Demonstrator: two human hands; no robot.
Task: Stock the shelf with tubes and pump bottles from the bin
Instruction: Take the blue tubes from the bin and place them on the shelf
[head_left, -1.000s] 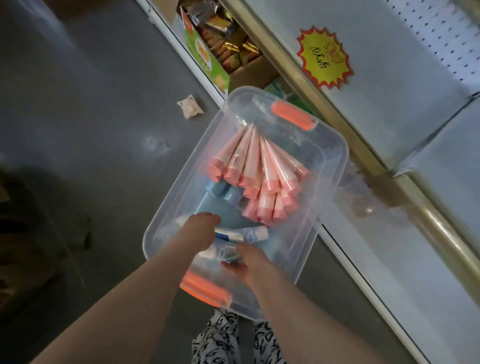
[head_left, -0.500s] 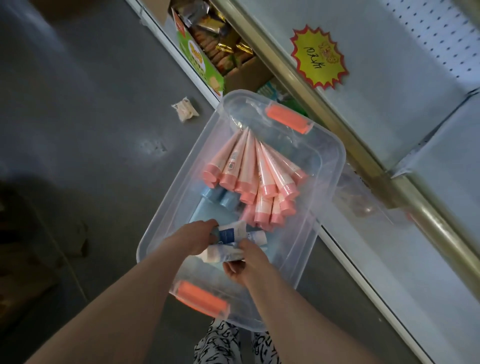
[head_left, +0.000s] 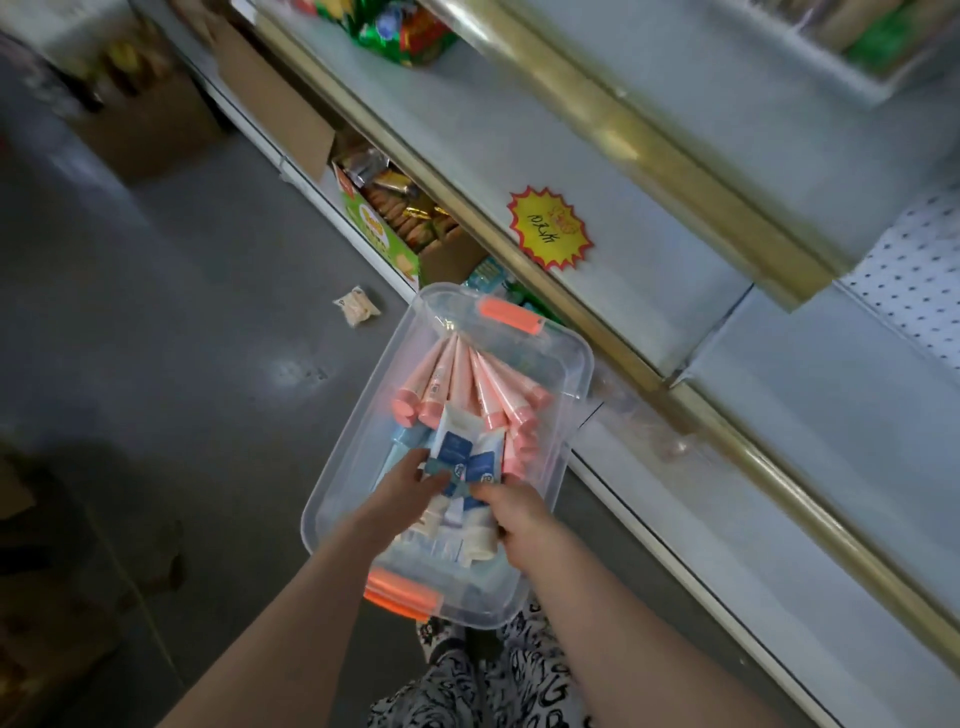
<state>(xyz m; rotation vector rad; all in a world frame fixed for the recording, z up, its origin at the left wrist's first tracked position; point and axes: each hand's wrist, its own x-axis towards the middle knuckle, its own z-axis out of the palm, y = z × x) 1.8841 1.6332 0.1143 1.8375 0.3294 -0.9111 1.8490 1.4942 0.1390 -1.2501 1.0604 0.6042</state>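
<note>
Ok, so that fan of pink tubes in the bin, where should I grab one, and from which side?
Probably take the leftmost pink tube by its cap end, from above on the left. The caps face you, spread apart, while the flat tails bunch tightly by the far orange handle. The white-and-blue tubes held by your left hand and right hand cover the middle caps.

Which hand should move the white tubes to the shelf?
Right, probably. The right hand grips the white tubes on the side facing the shelf; the left hand holds them from the far side.

Dull grey floor (head_left: 156, 338) — dim light
</note>
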